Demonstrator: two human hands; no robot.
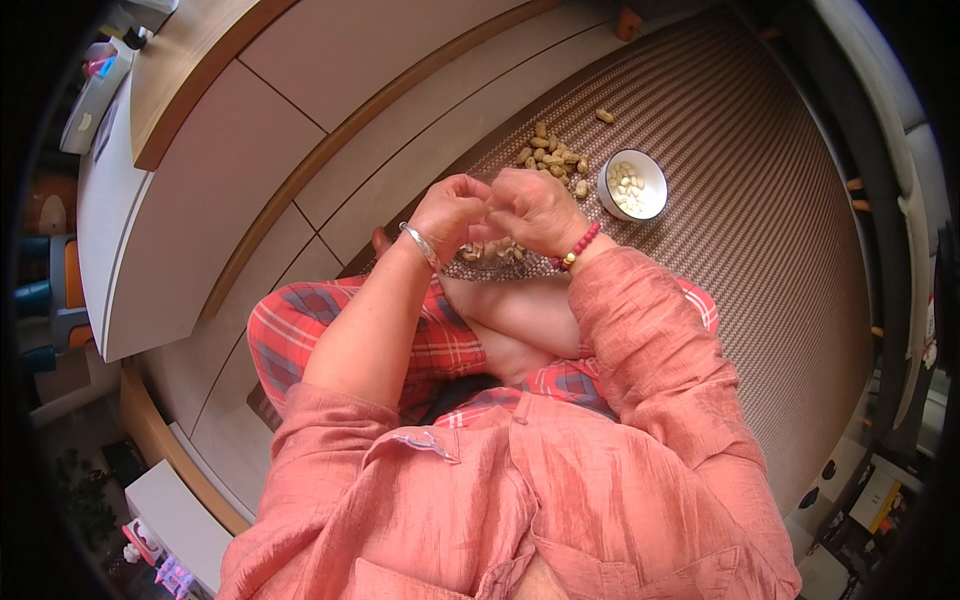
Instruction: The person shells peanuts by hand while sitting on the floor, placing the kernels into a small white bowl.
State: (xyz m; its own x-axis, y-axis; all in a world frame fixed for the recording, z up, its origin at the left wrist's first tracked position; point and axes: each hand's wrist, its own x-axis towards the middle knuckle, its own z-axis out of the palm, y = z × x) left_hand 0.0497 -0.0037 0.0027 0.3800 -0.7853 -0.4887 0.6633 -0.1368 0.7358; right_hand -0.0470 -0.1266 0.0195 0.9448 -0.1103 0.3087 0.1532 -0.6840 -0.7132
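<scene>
My left hand (452, 214), a silver bangle at its wrist, meets my right hand (534, 211), which has a red bead bracelet. Their fingertips are pinched close together; whatever lies between them is too hidden to make out. Just beyond the hands is a pile of unshelled peanuts (553, 156), with one peanut (604, 115) lying apart. To the right of the pile stands a white bowl with a dark rim (654, 187), holding pale shelled peanuts (625, 182). Beneath my hands, broken peanut shells (491, 251) lie in what looks like a clear plastic container or bag, partly covered.
I sit cross-legged on a brown woven mat (765, 315) over a tiled floor (289, 259). White cabinets with wooden edging (217, 180) run along the left. At the right is a dark piece of furniture (847, 97). A white stand (176, 517) is at the lower left.
</scene>
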